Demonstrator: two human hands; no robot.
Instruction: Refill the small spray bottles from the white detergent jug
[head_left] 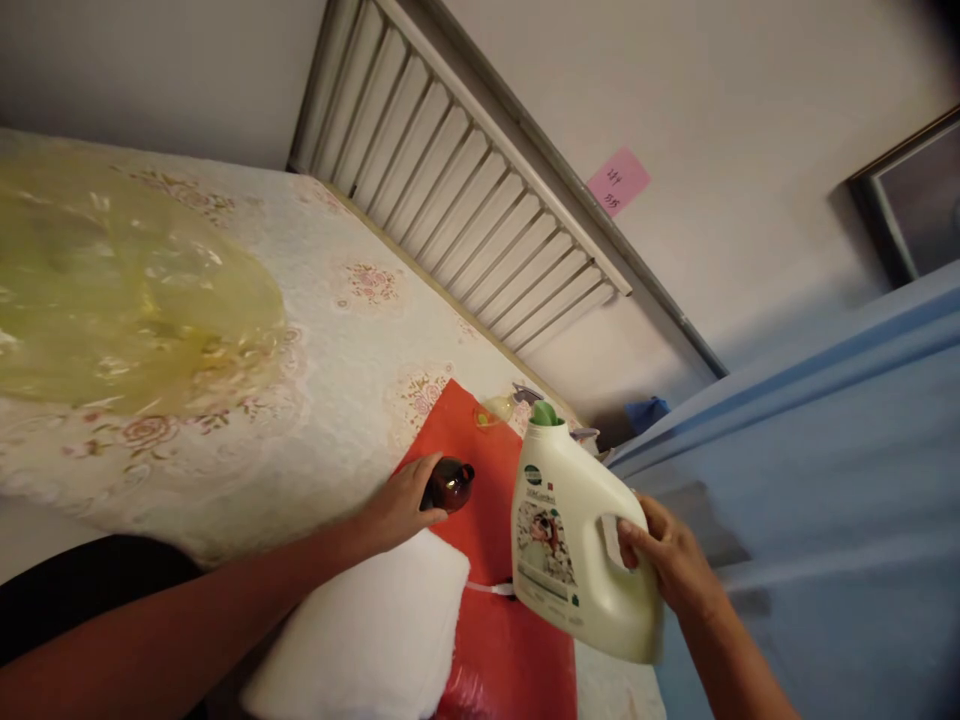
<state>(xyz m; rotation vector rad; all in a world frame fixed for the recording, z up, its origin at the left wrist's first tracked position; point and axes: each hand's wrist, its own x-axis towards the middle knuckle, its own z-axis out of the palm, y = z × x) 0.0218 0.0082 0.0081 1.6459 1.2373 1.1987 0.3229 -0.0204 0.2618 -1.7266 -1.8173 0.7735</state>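
Observation:
My right hand is closed round the handle of a pale green detergent jug. The jug tilts a little, its neck without a cap, and a green spout shows at the opening. A small dark brown bottle is gripped by my left hand, its mouth turned to the right, towards the jug. Beneath both lies a red mat on the table. A folded white cloth lies below my left hand, partly over the mat.
A yellow clear plastic bag covers the left of the flowered tablecloth. White radiator stands along the wall behind. A pink note hangs above it. Blue curtain closes the right side. A white cable crosses the mat.

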